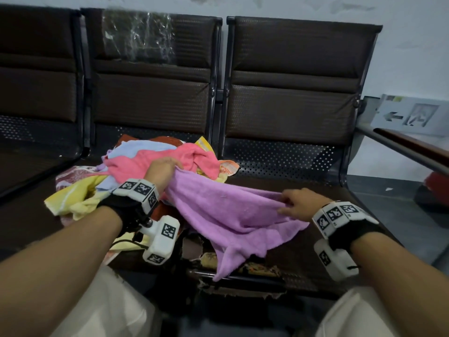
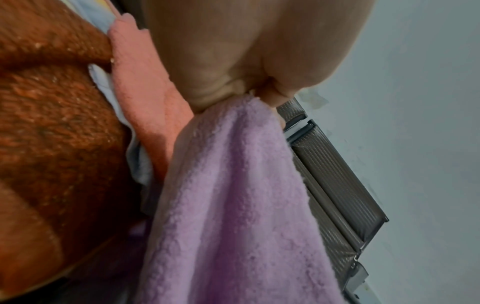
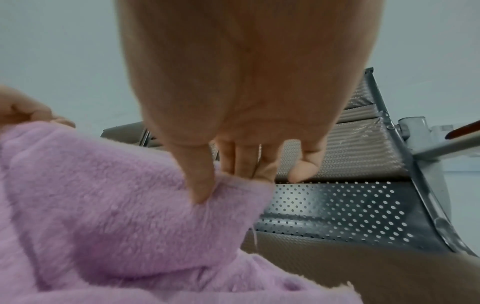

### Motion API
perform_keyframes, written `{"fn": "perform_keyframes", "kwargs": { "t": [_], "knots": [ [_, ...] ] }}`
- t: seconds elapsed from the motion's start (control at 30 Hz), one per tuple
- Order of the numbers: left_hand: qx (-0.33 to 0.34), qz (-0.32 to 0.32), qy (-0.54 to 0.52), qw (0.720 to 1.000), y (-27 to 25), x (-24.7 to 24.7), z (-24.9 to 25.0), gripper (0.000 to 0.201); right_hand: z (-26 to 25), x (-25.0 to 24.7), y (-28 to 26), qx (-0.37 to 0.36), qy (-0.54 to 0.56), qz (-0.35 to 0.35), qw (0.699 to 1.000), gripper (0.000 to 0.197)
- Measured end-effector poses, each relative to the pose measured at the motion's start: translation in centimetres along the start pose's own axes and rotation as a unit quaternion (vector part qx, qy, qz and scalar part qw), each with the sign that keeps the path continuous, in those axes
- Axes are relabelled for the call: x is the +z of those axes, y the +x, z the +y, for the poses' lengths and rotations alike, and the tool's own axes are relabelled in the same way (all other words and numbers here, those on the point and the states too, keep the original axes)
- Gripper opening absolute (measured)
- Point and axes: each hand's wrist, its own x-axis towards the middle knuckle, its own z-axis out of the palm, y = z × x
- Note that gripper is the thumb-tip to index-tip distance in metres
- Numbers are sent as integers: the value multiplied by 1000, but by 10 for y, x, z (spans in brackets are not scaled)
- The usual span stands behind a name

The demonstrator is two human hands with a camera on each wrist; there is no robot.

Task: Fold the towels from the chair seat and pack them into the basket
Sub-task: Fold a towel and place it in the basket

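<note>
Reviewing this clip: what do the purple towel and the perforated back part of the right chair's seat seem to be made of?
Purple towel: looks like soft plush microfibre or terry, matte, with a fuzzy pile and limp drape between the left hand and right hand. Perforated seat panel: seemingly sheet metal with a smooth grey sheen, punched with regular round holes; painted or bare, I cannot tell.

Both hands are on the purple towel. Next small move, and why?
Probably pull the hands apart and lift, so the purple towel hangs flat for a first fold. The left hand grips one end at the pile, the right hand pinches the edge over the bare seat; the cloth between them sags, bunched, with a corner drooping off the seat's front. No basket is in view.
</note>
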Motion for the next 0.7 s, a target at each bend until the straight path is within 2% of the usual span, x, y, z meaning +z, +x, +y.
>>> {"fn": "perform_keyframes", "kwargs": {
  "t": [0.03,0.13,0.17,0.27,0.33,0.5,0.6,0.7],
  "knots": [
    [-4,-7,4,1000,-2,2,3,25,2,-1,-1,11,29,21,999,33],
    [18,-16,22,999,-7,11,5,27,3,-1,-4,45,58,30,997,54],
    [33,-22,44,998,-9,14,5,30,4,0,-6,55,41,22,997,50],
    [45,-74,90,992,-12,19,4,33,7,-1,-10,66,-1,-5,998,20],
    [71,-85,140,984,-13,20,5,28,8,-2,-12,73,21,14,997,15],
    [162,-58,220,960,-12,16,5,22,16,-3,-13,65,88,101,989,13],
    [188,-66,242,950,-13,10,2,22,23,2,-16,85,177,163,967,15],
    [183,-114,290,932,-19,5,3,28,25,-2,-13,108,282,235,924,20]
  ]
}}
